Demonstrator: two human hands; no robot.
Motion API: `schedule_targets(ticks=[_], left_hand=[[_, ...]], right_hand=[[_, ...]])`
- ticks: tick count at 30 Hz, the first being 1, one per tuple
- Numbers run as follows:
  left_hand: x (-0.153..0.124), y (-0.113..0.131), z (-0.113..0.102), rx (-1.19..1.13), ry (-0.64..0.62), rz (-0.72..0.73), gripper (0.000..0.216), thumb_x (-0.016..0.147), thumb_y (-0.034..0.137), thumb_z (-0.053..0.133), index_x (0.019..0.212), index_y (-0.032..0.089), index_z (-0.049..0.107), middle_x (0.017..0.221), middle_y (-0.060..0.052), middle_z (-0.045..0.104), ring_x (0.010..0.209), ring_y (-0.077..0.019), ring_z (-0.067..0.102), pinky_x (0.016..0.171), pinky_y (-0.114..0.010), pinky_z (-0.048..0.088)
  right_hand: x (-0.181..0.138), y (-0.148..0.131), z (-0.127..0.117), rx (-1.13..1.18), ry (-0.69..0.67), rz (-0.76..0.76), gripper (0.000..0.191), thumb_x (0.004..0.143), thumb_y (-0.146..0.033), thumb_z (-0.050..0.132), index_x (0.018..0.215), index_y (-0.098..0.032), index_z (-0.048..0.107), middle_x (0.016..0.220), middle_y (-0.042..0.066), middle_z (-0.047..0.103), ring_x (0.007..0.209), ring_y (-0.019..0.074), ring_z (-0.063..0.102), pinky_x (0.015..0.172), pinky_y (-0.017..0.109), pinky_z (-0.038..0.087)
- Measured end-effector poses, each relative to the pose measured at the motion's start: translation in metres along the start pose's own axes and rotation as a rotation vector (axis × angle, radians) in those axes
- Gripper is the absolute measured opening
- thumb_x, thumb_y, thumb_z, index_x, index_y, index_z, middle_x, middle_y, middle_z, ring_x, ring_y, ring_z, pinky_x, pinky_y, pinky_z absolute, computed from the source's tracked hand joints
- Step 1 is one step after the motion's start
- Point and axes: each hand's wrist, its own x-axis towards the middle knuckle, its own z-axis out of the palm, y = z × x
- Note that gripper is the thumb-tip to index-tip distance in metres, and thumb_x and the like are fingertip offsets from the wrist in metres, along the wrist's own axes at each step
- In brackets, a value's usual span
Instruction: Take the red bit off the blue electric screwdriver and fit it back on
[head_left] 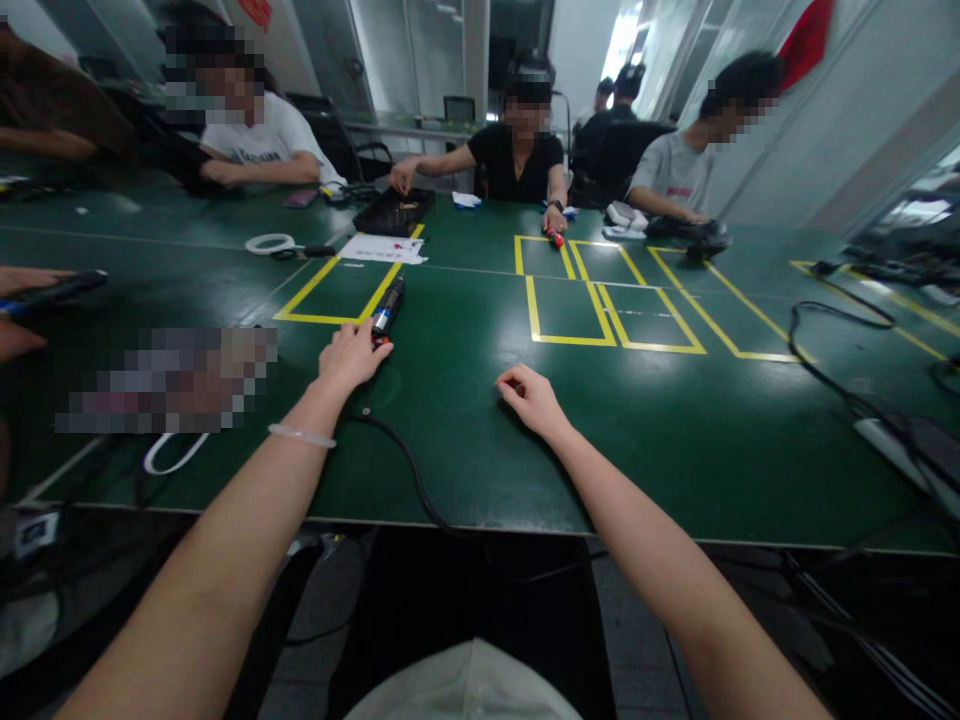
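Grn tbl (450, 455), yel tape (574, 341), pale wall (862, 120)

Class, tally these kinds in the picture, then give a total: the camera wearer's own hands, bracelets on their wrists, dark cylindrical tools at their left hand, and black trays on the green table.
Own hands: 2 (left hand, right hand)
Bracelet: 1
Dark cylindrical tool: 1
Black tray: 1
Total: 5
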Motion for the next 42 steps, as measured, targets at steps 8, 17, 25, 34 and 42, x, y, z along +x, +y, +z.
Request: schedule_targets(ticks=[8, 17, 25, 34, 42], left_hand=[[-0.01, -0.001, 0.002, 0.017, 0.2, 0.068, 0.047, 0.092, 0.042, 0.051, 0.132, 0.017, 0.05, 0.136, -0.018, 0.05, 0.12, -0.0336, 0.053, 0.095, -0.046, 0.05], [-0.014, 0.006, -0.002, 0.007, 0.206, -0.012, 0.037, 0.094, 0.041, 0.043, 0.119, 0.017, 0.058, 0.127, -0.018, 0.056, 0.112, -0.0352, 0.058, 0.09, -0.05, 0.051], [-0.011, 0.027, 0.004, -0.386, 0.238, 0.195, 0.038, 0.096, 0.039, 0.039, 0.12, 0.016, 0.059, 0.117, -0.014, 0.066, 0.105, -0.026, 0.063, 0.094, -0.042, 0.048], [-0.053, 0.111, 0.015, -1.049, -0.429, 0.531, 0.052, 0.09, 0.052, 0.052, 0.123, 0.013, 0.063, 0.084, -0.003, 0.065, 0.073, -0.0141, 0.058, 0.072, -0.03, 0.049], [-0.066, 0.124, 0.023, -1.159, -0.47, 0.486, 0.039, 0.086, 0.045, 0.062, 0.111, 0.016, 0.057, 0.082, -0.001, 0.063, 0.073, -0.0128, 0.059, 0.072, -0.028, 0.048]], right_hand=[[-0.001, 0.002, 0.0, 0.022, 0.016, 0.01, 0.011, 0.088, -0.022, 0.056, 0.086, -0.02, 0.066, 0.086, 0.003, 0.064, 0.076, 0.0158, 0.059, 0.071, 0.028, 0.045], [0.0, 0.004, 0.001, 0.038, 0.012, 0.015, 0.013, 0.089, -0.025, 0.056, 0.087, -0.019, 0.067, 0.087, 0.004, 0.065, 0.077, 0.0162, 0.06, 0.072, 0.029, 0.046], [0.002, 0.002, 0.002, 0.178, 0.033, 0.095, 0.015, 0.087, -0.031, 0.058, 0.086, -0.019, 0.067, 0.084, 0.004, 0.069, 0.075, 0.016, 0.06, 0.071, 0.029, 0.047], [0.003, -0.008, 0.002, 0.57, -0.088, 0.236, 0.032, 0.084, -0.05, 0.063, 0.097, -0.02, 0.061, 0.076, 0.001, 0.069, 0.067, 0.0144, 0.063, 0.06, 0.027, 0.049], [0.003, -0.005, 0.003, 0.586, -0.127, 0.184, 0.033, 0.08, -0.045, 0.07, 0.095, -0.024, 0.049, 0.076, -0.002, 0.061, 0.066, 0.0136, 0.059, 0.06, 0.027, 0.048]])
